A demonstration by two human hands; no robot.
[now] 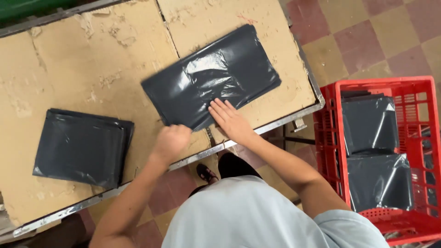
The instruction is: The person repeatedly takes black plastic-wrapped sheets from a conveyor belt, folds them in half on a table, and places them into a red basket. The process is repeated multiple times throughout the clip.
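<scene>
A folded black plastic bag (216, 76) lies tilted in the middle of the worn cardboard-covered table (82, 59). My right hand (231, 120) rests flat on the bag's near edge, fingers spread toward it. My left hand (170, 141) is curled at the bag's near left corner, close to the table's metal rim; whether it pinches the plastic is unclear. A stack of folded black bags (82, 148) sits at the table's left side, apart from both hands.
A red plastic crate (327, 142) stands on the chequered floor at the right, holding folded black bags (376, 179). The table's metal edge (193, 158) runs diagonally in front of me. My shoe (206, 173) shows below the table.
</scene>
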